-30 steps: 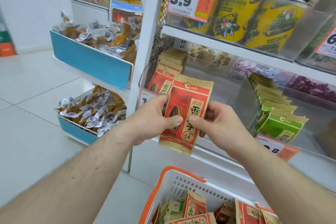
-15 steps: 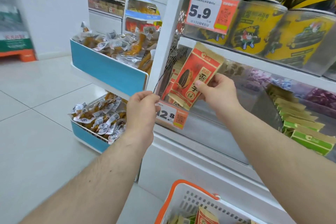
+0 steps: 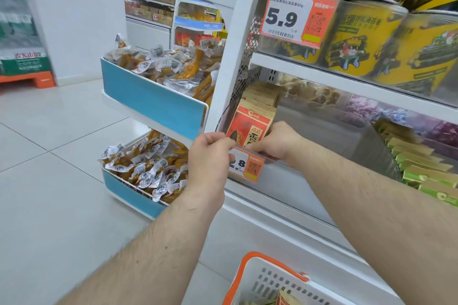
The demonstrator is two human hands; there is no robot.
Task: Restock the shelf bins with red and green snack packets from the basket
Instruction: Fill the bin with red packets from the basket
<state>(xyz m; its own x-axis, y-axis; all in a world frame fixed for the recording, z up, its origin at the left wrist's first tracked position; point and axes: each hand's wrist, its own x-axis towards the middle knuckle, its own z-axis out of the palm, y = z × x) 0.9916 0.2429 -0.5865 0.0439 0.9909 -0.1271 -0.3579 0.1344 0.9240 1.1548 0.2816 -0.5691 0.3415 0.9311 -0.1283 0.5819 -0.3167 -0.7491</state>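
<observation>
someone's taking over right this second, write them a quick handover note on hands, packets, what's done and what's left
Left hand grips the front edge of the clear bin by the 2.8 price tag.
Right hand holds a red snack packet, set at the front of the red row in the bin.
Green snack packets sit further right.
Done: this red packet is nearly seated.
Left: let go; the basket holds more packets.

A single head-worn wide-angle view looks forward and down from standing height, close to the white shelf post [image 3: 235, 39]. It faces the shelving at a slant, so shelves right of the post run off toward the upper right and lines bend near the edges. Both forearms enter from the bottom edge. Left of the post lies tiled floor [image 3: 49, 181]; below the post, a basket rim [image 3: 238, 277] cuts the bottom edge.
</observation>
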